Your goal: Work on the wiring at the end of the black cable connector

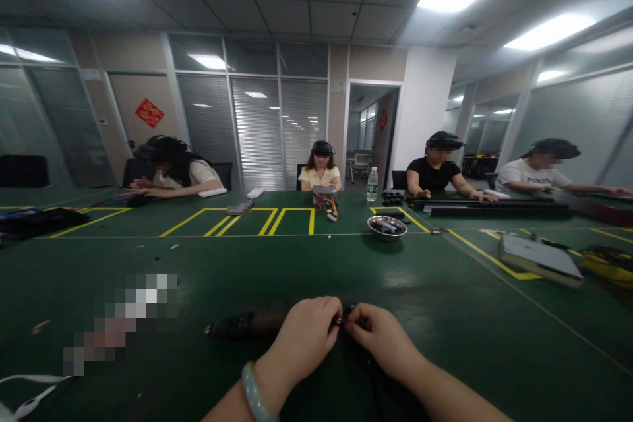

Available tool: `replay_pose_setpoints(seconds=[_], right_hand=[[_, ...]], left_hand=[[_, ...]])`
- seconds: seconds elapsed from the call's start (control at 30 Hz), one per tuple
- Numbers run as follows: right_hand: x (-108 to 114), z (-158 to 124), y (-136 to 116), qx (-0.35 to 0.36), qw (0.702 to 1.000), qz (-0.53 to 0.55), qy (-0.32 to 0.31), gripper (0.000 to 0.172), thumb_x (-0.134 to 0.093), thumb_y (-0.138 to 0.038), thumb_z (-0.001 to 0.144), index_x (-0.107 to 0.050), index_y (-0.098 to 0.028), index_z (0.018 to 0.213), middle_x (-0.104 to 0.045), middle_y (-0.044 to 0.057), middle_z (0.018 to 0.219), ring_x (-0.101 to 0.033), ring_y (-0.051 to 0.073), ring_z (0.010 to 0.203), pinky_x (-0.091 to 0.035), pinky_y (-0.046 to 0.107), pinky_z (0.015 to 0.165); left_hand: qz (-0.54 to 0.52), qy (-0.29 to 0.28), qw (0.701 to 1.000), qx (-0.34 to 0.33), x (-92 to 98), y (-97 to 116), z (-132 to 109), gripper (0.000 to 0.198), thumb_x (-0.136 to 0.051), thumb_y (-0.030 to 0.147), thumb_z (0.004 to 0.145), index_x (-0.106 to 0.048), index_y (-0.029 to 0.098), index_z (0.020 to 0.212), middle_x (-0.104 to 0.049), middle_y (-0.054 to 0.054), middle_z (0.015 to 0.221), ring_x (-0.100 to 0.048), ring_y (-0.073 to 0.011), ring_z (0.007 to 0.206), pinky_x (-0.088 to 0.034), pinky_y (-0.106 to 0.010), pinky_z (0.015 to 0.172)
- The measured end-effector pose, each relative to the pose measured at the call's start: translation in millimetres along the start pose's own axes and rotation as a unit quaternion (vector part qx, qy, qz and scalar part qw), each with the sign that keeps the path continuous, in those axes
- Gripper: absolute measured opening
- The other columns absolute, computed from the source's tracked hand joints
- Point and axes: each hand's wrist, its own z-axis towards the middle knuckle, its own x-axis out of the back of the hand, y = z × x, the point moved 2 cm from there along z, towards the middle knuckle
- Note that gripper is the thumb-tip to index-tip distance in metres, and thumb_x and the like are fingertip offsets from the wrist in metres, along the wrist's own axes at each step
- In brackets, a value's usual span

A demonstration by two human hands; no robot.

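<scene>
My left hand (312,331), with a pale green bangle (256,393) on the wrist, is closed in a pinch near the table's front middle. A small dark piece with a shiny end (339,320) shows at its fingertips. Just right of it, my right hand (380,337) is closed too, thumb and forefinger pinched at the other side of that piece; what it grips is mostly hidden. On the table left of my left hand, a dark, long, rounded tool with a metal tip (242,325) lies flat, its right end hidden behind the hand.
Beyond my hands, a metal bowl (387,227) holds dark parts. A water bottle (372,184) and a grey box with coloured wires (325,196) stand farther back. A grey flat box (540,258) lies right. Several people sit opposite. White cable (34,379) lies front left.
</scene>
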Motion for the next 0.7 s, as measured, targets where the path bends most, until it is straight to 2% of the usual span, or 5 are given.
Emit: replay_pose_setpoints(seconds=[0.17,0.33,0.47,0.7], right_hand=[[0.2,-0.8,-0.7,-0.006,1.0,0.003,0.005,0.008,-0.06,-0.025,0.081,-0.066,-0.021,0.08,-0.069,-0.001,0.077,-0.061,0.015,0.07,-0.039,0.021,0.061],[0.6,-1.3,-2.2,-0.002,1.0,-0.007,0.014,0.006,-0.062,-0.024,0.08,-0.067,-0.022,0.079,-0.069,-0.001,0.077,-0.061,0.016,0.071,-0.04,0.022,0.064],[-0.4,-0.6,-0.9,-0.007,1.0,-0.008,0.016,0.006,-0.061,-0.024,0.08,-0.067,-0.022,0.079,-0.069,-0.001,0.079,-0.062,0.016,0.073,-0.04,0.022,0.064],[2.3,-1.6,-3.2,-0.017,1.0,0.006,0.021,0.007,-0.061,-0.025,0.081,-0.067,-0.021,0.079,-0.069,0.0,0.079,-0.062,0.016,0.073,-0.041,0.022,0.064]], left_hand=[[-0.016,0.005,0.999,-0.03,2.9,-3.9,-0.1,0.014,-0.06,0.021,0.083,-0.057,0.027,0.094,-0.062,0.004,0.099,-0.057,-0.017,0.09,-0.039,-0.028,0.079],[0.018,0.009,1.0,-0.007,-0.1,2.9,1.5,0.01,-0.054,0.018,0.085,-0.057,0.025,0.091,-0.062,0.001,0.094,-0.056,-0.0175,0.087,-0.039,-0.029,0.074],[0.008,0.006,1.0,-0.003,-2.6,3.9,2.0,0.008,-0.053,0.019,0.085,-0.057,0.024,0.09,-0.063,0.0,0.096,-0.057,-0.018,0.089,-0.04,-0.03,0.079],[-0.001,0.033,0.999,-0.028,-9.8,0.9,1.0,0.008,-0.051,0.017,0.085,-0.057,0.024,0.086,-0.063,0.0,0.096,-0.057,-0.0179,0.09,-0.041,-0.03,0.084]])
